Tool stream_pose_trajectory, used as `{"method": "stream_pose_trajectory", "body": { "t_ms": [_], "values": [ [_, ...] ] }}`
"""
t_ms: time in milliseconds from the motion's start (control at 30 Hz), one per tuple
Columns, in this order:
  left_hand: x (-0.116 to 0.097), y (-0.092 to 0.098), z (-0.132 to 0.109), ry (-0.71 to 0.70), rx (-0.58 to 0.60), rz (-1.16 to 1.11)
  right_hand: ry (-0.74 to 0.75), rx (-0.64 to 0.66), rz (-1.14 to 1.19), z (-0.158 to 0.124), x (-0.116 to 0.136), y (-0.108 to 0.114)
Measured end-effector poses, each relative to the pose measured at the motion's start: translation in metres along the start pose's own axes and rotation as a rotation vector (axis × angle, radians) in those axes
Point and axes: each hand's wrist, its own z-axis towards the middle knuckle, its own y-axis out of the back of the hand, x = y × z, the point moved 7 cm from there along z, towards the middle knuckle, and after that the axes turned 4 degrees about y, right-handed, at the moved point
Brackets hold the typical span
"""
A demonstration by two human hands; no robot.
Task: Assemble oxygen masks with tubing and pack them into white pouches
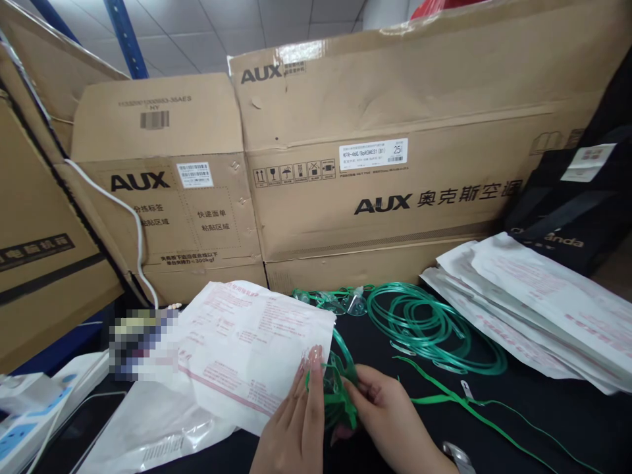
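A white paper-and-film pouch (pixel 247 342) with red print lies tilted at the centre left. My left hand (pixel 296 411) is at its right edge, fingers long and close together, gripping that edge; its thumb is hidden. Pinched in my right hand (pixel 390 415) is a green oxygen mask (pixel 340 395), bundled with its strap and tubing at the pouch's edge. My left fingers touch the bundle too. How much of it sits inside the pouch cannot be seen. Beyond my right hand lies a coil of green tubing (pixel 424 322).
Clear masks (pixel 355 303) lie behind the pouch. Green straps (pixel 459 398) with a metal nose clip (pixel 466 390) are at right. More white pouches (pixel 553 309) are stacked far right. Large cartons (pixel 316 230) wall off the back. A power strip (pixel 29 421) sits at left.
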Motion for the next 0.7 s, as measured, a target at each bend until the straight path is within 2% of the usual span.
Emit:
{"method": "stream_pose_trajectory", "body": {
  "t_ms": [167,233,300,367,533,700],
  "values": [
    [-0.003,0.0,-0.003,-0.023,-0.011,0.034,0.143,-0.038,-0.29,-0.005,0.005,0.0],
    [-0.004,0.0,-0.003,-0.022,-0.01,0.021,0.077,-0.01,-0.211,-0.003,0.002,-0.002],
    [-0.004,0.0,-0.002,-0.01,-0.008,0.012,-0.058,0.067,-0.007,-0.001,-0.002,-0.008],
    [-0.003,0.001,0.0,-0.004,-0.006,0.004,-0.162,0.087,0.179,0.0,-0.004,-0.009],
    [0.0,0.003,0.006,0.003,-0.026,-0.016,-0.177,-0.038,0.397,0.002,-0.002,0.005],
    [-0.003,0.003,0.007,-0.002,-0.029,-0.021,-0.177,-0.044,0.328,0.002,-0.006,0.002]
  ]
}}
